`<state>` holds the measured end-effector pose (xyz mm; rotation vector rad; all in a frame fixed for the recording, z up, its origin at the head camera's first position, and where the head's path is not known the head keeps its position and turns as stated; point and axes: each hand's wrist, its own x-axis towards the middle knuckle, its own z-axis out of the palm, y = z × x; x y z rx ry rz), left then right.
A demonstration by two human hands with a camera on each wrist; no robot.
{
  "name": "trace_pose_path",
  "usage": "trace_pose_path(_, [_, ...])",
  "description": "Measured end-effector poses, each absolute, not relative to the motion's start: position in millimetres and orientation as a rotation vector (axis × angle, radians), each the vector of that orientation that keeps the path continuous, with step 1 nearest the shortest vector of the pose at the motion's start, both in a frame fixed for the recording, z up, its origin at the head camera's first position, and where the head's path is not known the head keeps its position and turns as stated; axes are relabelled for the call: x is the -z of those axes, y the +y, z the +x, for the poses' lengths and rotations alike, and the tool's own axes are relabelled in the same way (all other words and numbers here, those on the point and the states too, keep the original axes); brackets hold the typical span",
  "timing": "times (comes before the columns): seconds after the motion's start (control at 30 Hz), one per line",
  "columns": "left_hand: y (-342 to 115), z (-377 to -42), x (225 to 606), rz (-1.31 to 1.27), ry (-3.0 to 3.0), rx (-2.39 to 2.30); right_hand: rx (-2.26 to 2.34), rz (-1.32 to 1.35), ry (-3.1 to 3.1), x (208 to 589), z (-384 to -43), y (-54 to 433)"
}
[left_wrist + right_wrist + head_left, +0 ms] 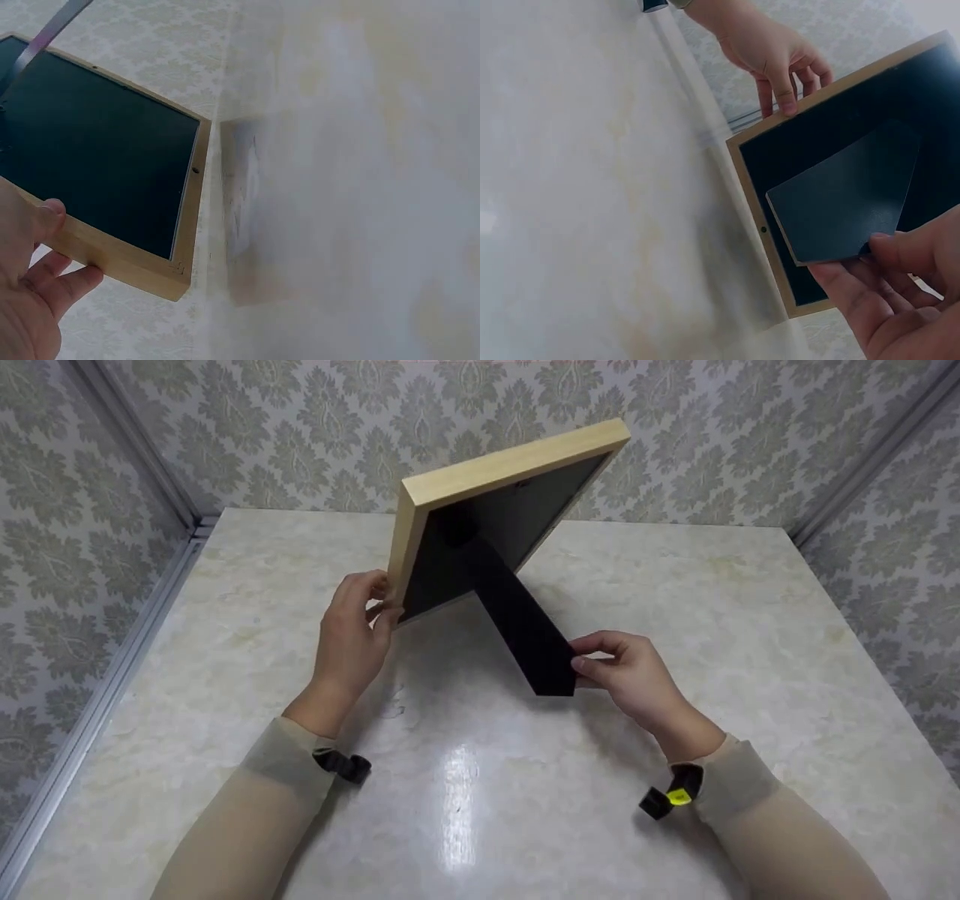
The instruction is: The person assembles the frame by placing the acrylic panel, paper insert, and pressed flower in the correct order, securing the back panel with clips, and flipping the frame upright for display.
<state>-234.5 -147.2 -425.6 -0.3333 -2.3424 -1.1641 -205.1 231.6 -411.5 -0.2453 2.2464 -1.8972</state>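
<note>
A picture frame (517, 461) with a pale wooden border and a dark back is held tilted over the table, its back toward me. My left hand (354, 622) grips its left edge low down, thumb on the back side and fingers around the outer face, as the left wrist view shows. From the middle of the back a black easel stand (521, 634) is swung outward. Near the stand's wide free end, my right hand (626, 675) pinches its edge between thumb and fingers; the right wrist view shows this stand (844, 199) close up.
The marbled tabletop (465, 780) lies beneath both hands. Patterned wall panels (424, 416) stand at the back and both sides, with a metal rail (112, 690) along the left. Each wrist wears a black strap with a small camera (352, 767).
</note>
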Motion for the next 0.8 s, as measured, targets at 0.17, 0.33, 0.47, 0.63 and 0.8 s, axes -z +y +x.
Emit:
trace_pose_path(0.17, [-148,-236,427,-0.323,-2.385,1.201,1.851,-0.264,2.241,422,-210,233])
trace_pose_path(0.33, [-149,-237,428,-0.328,-2.404,1.210,1.761,-0.263,2.287,426,-213,233])
trace_pose_path(0.47, [-150,-237,429,-0.326,-2.417,1.196,1.704,-0.258,2.312,429,-214,232])
trace_pose_path(0.63, [-150,-236,430,-0.327,-2.438,1.173,1.642,-0.286,2.343,432,-214,233])
trace_pose_path(0.8, [-149,-236,430,-0.347,-2.448,1.155,1.601,-0.298,2.375,435,-214,234])
